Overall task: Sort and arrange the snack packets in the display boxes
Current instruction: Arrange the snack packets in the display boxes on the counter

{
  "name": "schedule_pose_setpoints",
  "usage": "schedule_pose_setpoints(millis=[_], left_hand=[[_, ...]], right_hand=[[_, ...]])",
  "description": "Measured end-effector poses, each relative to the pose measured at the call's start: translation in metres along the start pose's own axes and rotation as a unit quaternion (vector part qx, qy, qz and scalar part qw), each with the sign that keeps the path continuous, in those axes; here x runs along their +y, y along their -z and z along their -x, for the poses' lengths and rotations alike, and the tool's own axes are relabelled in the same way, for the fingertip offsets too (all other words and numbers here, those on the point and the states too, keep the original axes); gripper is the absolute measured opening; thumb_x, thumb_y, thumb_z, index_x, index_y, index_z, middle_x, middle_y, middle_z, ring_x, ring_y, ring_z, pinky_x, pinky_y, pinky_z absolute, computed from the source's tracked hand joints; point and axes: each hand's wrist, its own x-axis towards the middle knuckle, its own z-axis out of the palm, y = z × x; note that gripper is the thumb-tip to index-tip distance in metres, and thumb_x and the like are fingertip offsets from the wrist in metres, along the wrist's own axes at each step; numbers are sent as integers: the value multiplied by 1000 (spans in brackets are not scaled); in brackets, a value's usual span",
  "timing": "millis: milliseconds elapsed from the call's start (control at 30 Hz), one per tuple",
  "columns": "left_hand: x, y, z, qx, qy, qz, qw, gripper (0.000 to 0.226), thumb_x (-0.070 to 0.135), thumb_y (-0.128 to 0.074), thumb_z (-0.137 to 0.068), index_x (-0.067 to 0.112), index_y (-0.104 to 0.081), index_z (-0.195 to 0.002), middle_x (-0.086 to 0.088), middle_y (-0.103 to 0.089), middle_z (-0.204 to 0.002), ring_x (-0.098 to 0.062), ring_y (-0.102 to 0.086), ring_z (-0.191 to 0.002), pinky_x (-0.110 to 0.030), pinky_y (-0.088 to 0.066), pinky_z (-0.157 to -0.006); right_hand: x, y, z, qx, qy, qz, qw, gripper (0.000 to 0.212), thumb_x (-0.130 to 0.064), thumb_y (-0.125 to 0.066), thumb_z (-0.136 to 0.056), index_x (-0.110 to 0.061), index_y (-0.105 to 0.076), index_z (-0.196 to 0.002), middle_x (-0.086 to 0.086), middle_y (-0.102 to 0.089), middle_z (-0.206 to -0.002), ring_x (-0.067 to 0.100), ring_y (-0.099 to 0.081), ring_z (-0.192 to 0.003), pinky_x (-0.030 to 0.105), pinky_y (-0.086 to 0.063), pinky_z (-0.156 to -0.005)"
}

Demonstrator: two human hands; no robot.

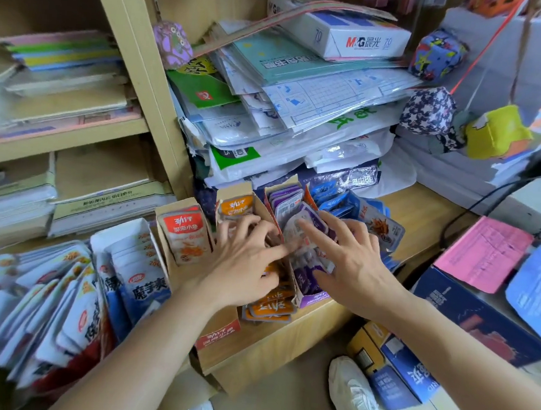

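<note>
**A:** Starting from the nearest, what lies under the left hand (246, 260)?

**B:** Flat, glossy orange packets (271, 305) in a cardboard display box (232, 187). The bent fingers cover them, so I cannot tell if the hand grips one.

**A:** And the right hand (351, 268)?

**B:** It is spread, with straight fingers resting on the purple packets (290, 206) in the purple-fronted box (312, 299). Blur hides their number.

**A:** Farther?

**B:** One red packet (187, 234) stands upright to the left, and blue packets (333, 203) are to the right, all on the wooden worktop (421, 228). Behind them is a stack of plastic-wrapped paper (301, 111).
</note>
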Motion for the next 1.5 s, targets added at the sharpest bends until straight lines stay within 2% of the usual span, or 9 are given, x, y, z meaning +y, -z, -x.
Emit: schedule_pose_setpoints(millis=[233,467,600,800,967,1067,1167,1267,1500], left_hand=[[-10,1,6,20,-20,3,1000,56,52,-43,-97,46,-34,-152,18,-40,-145,-12,-24,-139,-44,-18,-108],[-20,4,18,63,-26,38,997,37,50,-51,-94,42,-61,-129,25,-55,-128,-4,-36,-126,-42,-20,-103],[-22,0,23,73,-24,44,996,30,49,-51,-90,41,-65,-116,25,-52,-121,-5,-37,-123,-40,-21,-102],[-29,-1,29,97,-11,57,994,32,56,-52,-88,42,-69,-112,19,-55,-129,-7,-43,-125,-38,-26,-100],[-24,3,22,147,11,95,985,40,53,-53,-86,34,-67,-119,19,-59,-123,-5,-53,-116,-37,-37,-98],[-18,9,8,209,14,162,964,41,45,-50,-89,28,-64,-123,14,-62,-126,-7,-56,-118,-40,-43,-101],[-10,12,-6,193,-37,207,958,48,41,-45,-96,30,-55,-141,14,-54,-144,-7,-45,-134,-38,-34,-110],[-6,8,-14,125,-56,146,980,51,56,-32,-96,42,-57,-139,19,-48,-148,-7,-32,-141,-40,-25,-111],[-24,4,-17,161,-9,95,982,30,48,-59,-92,35,-73,-115,12,-61,-135,-16,-53,-125,-44,-32,-102]], right_hand=[[-1,-2,-4,-25,-11,58,998,57,-55,-47,-88,-42,-44,-144,-7,-28,-161,33,-30,-136,53,-34,-100],[-14,-1,-12,-33,-73,42,996,79,-83,-20,-76,-45,-49,-138,-12,-22,-161,32,-21,-137,53,-28,-101],[-28,-5,-17,-36,-94,55,993,91,-93,-39,-67,-37,-45,-139,-7,-17,-162,35,-19,-137,55,-27,-103],[-27,-10,-21,-13,-78,39,996,80,-75,-63,-73,-32,-42,-138,-5,-20,-160,32,-26,-130,49,-33,-100],[-20,-10,-12,77,-9,-88,993,62,-38,-83,-74,-23,-61,-131,-2,-47,-151,28,-35,-142,54,-34,-107],[-24,-7,2,98,26,-218,971,56,-21,-81,-79,-21,-62,-131,-4,-44,-153,14,-36,-145,41,-42,-111],[-32,-3,14,91,36,-328,940,44,-16,-77,-83,-22,-62,-125,-12,-46,-142,8,-48,-133,32,-53,-99],[-28,-5,17,102,6,-301,948,39,-19,-77,-83,-22,-61,-118,-14,-54,-122,8,-58,-111,36,-54,-90],[-5,5,9,165,-115,-243,949,26,-20,-69,-92,-23,-63,-117,-8,-68,-102,11,-64,-85,36,-57,-75]])
